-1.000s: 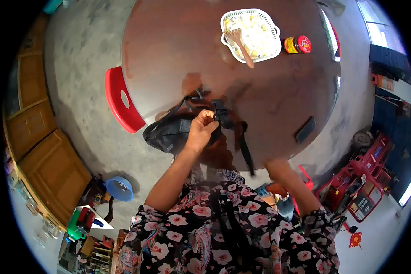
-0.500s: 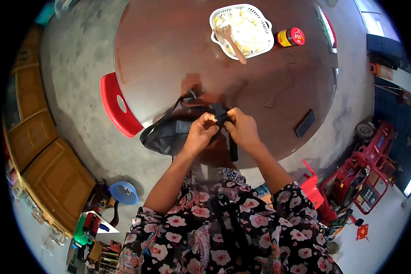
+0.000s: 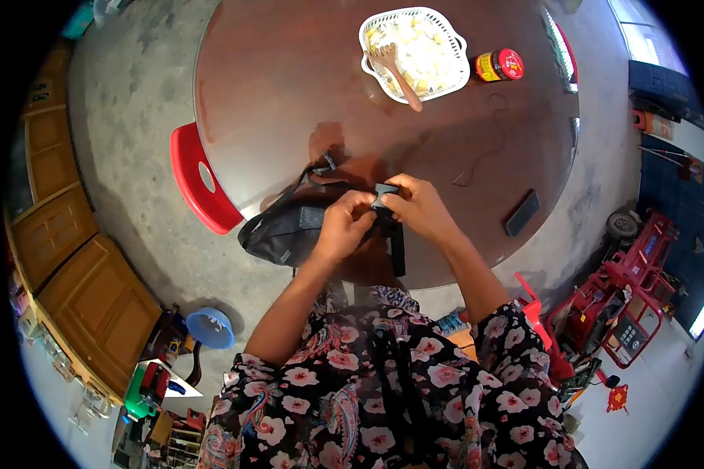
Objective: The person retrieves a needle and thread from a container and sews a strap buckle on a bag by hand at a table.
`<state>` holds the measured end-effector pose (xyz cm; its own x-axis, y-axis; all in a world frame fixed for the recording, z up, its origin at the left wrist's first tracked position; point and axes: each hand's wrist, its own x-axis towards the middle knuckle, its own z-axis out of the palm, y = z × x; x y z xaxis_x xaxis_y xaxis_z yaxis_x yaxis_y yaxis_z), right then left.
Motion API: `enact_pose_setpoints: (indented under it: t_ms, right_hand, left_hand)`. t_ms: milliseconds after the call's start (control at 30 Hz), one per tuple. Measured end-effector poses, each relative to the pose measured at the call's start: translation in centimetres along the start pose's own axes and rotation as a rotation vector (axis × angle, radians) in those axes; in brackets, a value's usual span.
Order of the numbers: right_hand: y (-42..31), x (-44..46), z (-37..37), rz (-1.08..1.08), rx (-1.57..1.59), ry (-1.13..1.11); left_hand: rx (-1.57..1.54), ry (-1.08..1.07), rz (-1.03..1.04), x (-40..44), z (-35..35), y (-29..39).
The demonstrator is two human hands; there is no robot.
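A black mesh bag [image 3: 285, 230] lies at the near left edge of the round table, its straps trailing over the tabletop. Between my hands is the bag's dark grey plastic buckle [image 3: 384, 192]. My left hand [image 3: 344, 227] pinches the buckle's near left side, thumb and fingers closed together. My right hand [image 3: 421, 208] grips its right side, with the thumb on the face and the index finger along the top. A loose black strap [image 3: 398, 252] hangs down below my right hand. The strap ends inside the buckle are hidden by my fingers.
On the brown table [image 3: 266, 86] stand a white basket [image 3: 463, 72] of pale pieces with a wooden fork [image 3: 403, 76] and a red-lidded jar [image 3: 499, 65]. A phone [image 3: 522, 213] lies right. A red chair [image 3: 199, 184] touches the left side; a blue basin [image 3: 210, 328] is on the floor.
My right hand has shifted up slightly and its fingers have moved around the buckle, whose flat grey face now shows. My left hand stays nearly in place. The bag has barely moved.
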<state>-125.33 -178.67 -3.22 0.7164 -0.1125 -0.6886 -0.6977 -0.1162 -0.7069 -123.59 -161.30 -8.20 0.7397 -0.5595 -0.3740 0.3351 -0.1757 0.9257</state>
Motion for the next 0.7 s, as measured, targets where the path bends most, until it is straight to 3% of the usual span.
enact_pose_setpoints:
  t_ms: [67, 133, 300, 400, 500, 567, 633, 700]
  right_hand:
    - [-0.3, 0.2, 0.0, 0.026, 0.0, -0.038]
    - [-0.6, 0.3, 0.2, 0.118, 0.091, 0.094]
    - [0.6, 0.3, 0.2, 0.129, 0.213, 0.088]
    - [0.6, -0.2, 0.4, 0.211, 0.374, 0.105]
    - [1.1, -0.4, 0.6, 0.272, 0.571, 0.103]
    - [2.0, -0.7, 0.8, 0.28, 0.678, 0.088]
    - [2.8, -0.9, 1.2, 0.237, 0.782, 0.046]
    - [3.7, -0.9, 1.5, 0.192, 0.877, 0.03]
  left_hand:
    - [-0.067, 0.092, -0.109, -0.3, 0.5, 1.2]
    - [-0.046, 0.191, 0.14, -0.3, 0.9, 2.3]
    - [0.116, 0.213, 0.107, 0.2, 1.4, 2.5]
    - [0.134, 0.247, 0.21, 0.4, 1.7, 2.3]
    - [0.16, 0.259, 0.195, 0.4, 1.9, 2.0]
    - [-0.099, 0.235, 0.067, 0.5, 1.5, 1.2]
    - [0.01, 0.22, 0.108, 0.8, 0.8, 0.7]
    - [-0.154, 0.138, -0.043, 0.9, 0.6, -0.1]
